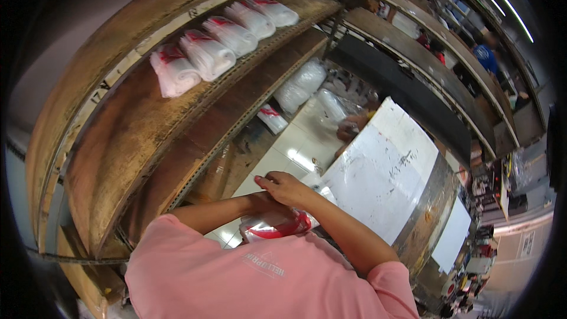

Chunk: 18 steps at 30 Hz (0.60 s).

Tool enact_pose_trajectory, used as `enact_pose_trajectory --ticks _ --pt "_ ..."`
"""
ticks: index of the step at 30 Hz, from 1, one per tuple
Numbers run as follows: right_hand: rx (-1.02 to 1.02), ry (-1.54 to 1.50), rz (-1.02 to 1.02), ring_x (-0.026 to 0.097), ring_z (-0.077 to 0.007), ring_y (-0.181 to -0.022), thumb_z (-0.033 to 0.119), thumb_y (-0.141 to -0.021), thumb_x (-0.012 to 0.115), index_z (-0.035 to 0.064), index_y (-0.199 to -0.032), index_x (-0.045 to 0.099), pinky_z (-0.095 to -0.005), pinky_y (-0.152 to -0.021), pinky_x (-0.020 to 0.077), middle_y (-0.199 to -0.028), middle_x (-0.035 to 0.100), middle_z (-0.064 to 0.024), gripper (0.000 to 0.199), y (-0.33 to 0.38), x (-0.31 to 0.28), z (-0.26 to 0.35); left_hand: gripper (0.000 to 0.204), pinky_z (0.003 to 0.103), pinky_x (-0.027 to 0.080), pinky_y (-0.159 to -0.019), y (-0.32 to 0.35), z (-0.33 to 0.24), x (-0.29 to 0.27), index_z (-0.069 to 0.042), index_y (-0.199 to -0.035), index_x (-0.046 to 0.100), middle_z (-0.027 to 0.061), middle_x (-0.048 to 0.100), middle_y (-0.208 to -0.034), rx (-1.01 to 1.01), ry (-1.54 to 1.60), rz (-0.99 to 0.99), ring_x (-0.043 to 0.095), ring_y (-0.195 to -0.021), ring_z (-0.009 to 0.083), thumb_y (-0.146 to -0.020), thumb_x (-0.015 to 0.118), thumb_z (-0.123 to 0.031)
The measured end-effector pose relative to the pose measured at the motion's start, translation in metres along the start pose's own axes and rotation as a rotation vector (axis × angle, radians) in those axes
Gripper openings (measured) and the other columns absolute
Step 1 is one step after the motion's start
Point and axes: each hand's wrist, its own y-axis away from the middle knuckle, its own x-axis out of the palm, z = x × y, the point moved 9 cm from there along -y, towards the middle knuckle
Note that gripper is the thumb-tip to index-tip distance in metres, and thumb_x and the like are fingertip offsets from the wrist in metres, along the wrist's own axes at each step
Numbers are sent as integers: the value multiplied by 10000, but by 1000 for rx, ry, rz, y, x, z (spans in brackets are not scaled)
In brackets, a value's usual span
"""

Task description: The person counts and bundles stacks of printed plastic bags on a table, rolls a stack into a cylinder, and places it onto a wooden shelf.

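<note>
My forearms cross in front of my pink shirt. My right hand lies over the left wrist, its fingers curled toward the left; whatever they close on is hidden. My left forearm reaches in from the left, and the left hand is covered by the right wrist and forearm. Under the crossed arms, close against my chest, is a clear plastic bag bundle with red print. Its upper part is hidden by the arms.
Several rolled plastic bag bundles with red print line a wooden shelf at left. Another bundle lies lower, near stuffed clear bags. A white-topped table stands at right. Other people are beyond the far shelves.
</note>
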Motion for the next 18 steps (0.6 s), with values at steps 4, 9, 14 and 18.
enact_pose_trajectory --ticks 4,9,14,18 --pt "-108 9 156 670 -435 -1092 564 -1016 520 -3 -1189 679 -478 -962 506 -1142 709 -265 613 25 17 35 728 378 515 -1017 24 31 -14 -76 -1489 483 126 654 -1302 130 571 -56 610 -1220 224 -856 826 -181" --pt "68 -23 168 692 -402 -993 455 -1039 541 4 -1142 668 -472 -902 520 -1133 692 -257 479 87 10 -11 617 380 564 -978 54 41 -38 9 -1450 470 171 670 -1261 -70 902 -189 684 -1131 225 -914 755 -102" --pt "-71 -95 5 677 -311 -921 382 -1079 503 -11 -1126 666 -423 -881 517 -1020 715 -185 428 56 14 -48 452 406 611 -911 30 101 -32 -15 -1317 591 164 711 -1173 -43 1209 -98 723 -1039 253 -949 751 -222" --pt "-288 195 -30 675 -394 -926 337 -1055 525 -17 -1091 688 -456 -860 526 -1001 703 -235 391 72 -2 5 466 432 609 -925 23 73 -36 -15 -1336 589 157 715 -1176 -16 1293 -78 738 -996 269 -994 695 -312"
